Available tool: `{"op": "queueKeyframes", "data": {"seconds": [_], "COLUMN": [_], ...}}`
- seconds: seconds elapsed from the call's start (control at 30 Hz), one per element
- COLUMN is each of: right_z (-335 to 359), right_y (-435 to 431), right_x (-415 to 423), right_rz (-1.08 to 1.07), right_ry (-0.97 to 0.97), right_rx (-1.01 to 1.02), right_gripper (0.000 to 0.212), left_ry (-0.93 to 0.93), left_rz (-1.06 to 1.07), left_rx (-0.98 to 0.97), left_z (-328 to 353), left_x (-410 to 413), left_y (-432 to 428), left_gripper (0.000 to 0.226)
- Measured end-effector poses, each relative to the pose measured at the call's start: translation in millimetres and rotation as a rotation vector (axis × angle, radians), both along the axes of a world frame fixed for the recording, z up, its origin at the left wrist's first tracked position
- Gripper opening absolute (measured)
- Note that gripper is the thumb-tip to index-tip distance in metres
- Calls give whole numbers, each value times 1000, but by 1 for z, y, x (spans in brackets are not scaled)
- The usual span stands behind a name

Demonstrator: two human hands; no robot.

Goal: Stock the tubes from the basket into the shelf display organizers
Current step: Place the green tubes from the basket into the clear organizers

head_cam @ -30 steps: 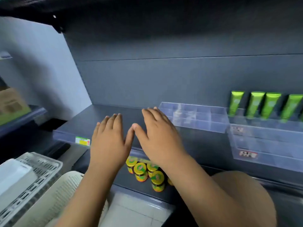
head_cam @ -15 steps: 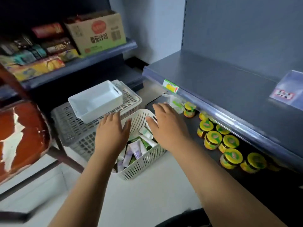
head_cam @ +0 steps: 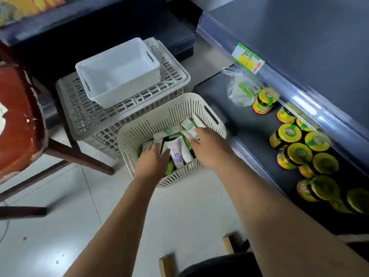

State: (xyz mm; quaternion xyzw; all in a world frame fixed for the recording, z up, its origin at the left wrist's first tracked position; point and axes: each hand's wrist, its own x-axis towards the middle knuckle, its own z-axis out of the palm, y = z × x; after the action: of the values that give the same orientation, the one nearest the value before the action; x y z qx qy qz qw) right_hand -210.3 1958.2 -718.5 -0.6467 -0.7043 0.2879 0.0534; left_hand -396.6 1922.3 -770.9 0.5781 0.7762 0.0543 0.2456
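Observation:
A cream slotted basket (head_cam: pixel 139 126) stands on the floor, holding several white and green tubes; one white tube has a purple label (head_cam: pixel 177 155). My left hand (head_cam: pixel 152 164) reaches into the near side with fingers laid on the tubes. Deeper inside, my right hand (head_cam: pixel 211 148) pinches the end of a white tube with green print (head_cam: pixel 188 127) between thumb and forefinger. The shelf organizers are out of view.
A white bin (head_cam: pixel 117 70) sits on a grey crate (head_cam: pixel 95 118) behind the basket. Jars with yellow-green lids (head_cam: pixel 287 134) and a plastic bag (head_cam: pixel 237 90) fill the low shelf at right, under a shelf edge with a price tag (head_cam: pixel 248 57). A brown chair (head_cam: pixel 18 120) stands left.
My view swung from the shelf down to the floor basket. Both hands dropped from the shelf edge into the basket, and the right one now touches a tube.

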Motion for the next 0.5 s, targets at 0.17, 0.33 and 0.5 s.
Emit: {"op": "queueKeyframes", "data": {"seconds": [0.17, 0.33, 0.5], "right_z": [-37, -79, -114], "right_y": [40, 68, 86], "right_x": [-6, -19, -31], "right_rz": [35, 107, 67], "right_ry": [-25, -126, -63], "right_rx": [-109, -291, -527], "right_gripper": [32, 23, 28], "left_ry": [-228, -75, 136], "left_rz": [7, -100, -70], "left_rx": [-248, -557, -614], "left_z": [-40, -87, -121], "left_x": [9, 6, 19], "left_y": [18, 41, 53], "left_gripper": [37, 31, 44]}}
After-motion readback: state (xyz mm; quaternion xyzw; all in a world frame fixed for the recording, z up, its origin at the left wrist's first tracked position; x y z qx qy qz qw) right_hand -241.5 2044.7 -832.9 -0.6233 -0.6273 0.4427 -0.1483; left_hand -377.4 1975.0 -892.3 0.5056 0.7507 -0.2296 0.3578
